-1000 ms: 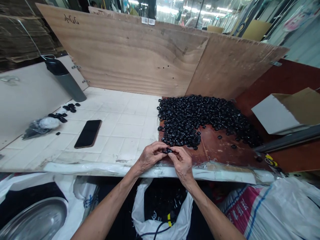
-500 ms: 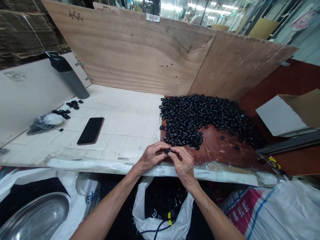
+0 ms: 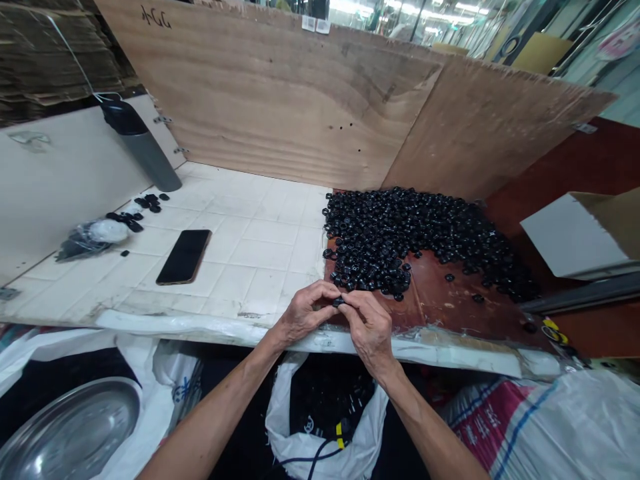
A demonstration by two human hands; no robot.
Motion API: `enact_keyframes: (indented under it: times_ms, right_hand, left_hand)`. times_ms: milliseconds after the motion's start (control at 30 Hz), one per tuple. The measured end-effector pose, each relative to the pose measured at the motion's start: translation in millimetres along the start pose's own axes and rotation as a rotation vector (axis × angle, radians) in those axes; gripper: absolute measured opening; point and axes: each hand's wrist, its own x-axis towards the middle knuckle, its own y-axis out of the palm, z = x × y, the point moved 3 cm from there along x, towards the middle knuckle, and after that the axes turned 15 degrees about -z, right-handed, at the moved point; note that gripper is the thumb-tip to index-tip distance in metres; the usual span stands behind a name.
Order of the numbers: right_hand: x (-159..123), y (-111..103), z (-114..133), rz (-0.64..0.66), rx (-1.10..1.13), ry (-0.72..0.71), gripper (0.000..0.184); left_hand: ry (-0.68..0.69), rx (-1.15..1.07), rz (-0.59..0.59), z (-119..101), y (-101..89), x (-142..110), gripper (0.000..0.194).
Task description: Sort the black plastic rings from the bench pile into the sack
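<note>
Between the fingertips of both hands is one small black plastic part (image 3: 339, 301), held just above the table's front edge. My left hand (image 3: 309, 312) pinches it from the left, thumb and forefinger closed. From the other side my right hand (image 3: 369, 325) grips the same part, its fingers bent. The part's exact kind is too small to make out. Just beyond my hands spreads a large heap of similar black plastic parts (image 3: 400, 233) on the red-brown board (image 3: 430, 287). A few lie loose at the heap's near side.
A phone (image 3: 184, 257) lies on the white tabletop (image 3: 265, 253), with a grey bottle (image 3: 153, 160) behind it. Black pieces and a plastic bag (image 3: 95, 237) are at left. Below my hands hangs an open white sack (image 3: 280, 427). A cardboard box (image 3: 575, 233) stands right.
The view has shifted slightly, so the table things appear a little displaced. Both hands keep hold of the small black part, with only slight finger movement.
</note>
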Motion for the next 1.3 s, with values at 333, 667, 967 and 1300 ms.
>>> enact_keyframes:
  times_ms: [333, 667, 967, 1300]
  right_hand:
    - [0, -2, -6, 0.086, -0.2, 0.039, 0.023]
    - [-6, -4, -6, 0.113, -0.11, 0.04, 0.023]
    - [-5, -8, 1, 0.113, -0.148, 0.034, 0.029]
    - [-7, -7, -11, 0.071, -0.162, 0.126, 0.013]
  left_hand:
    - [0.028, -0.005, -0.012, 0, 1.9, -1, 0.019]
    - [-0.083, 0.015, -0.003, 0, 1.8, -1, 0.018]
    - [-0.11, 0.062, -0.013, 1, 0.9, 0, 0.019]
    - [-0.136, 0.031, 0.02, 2, 1.5, -1, 0.019]
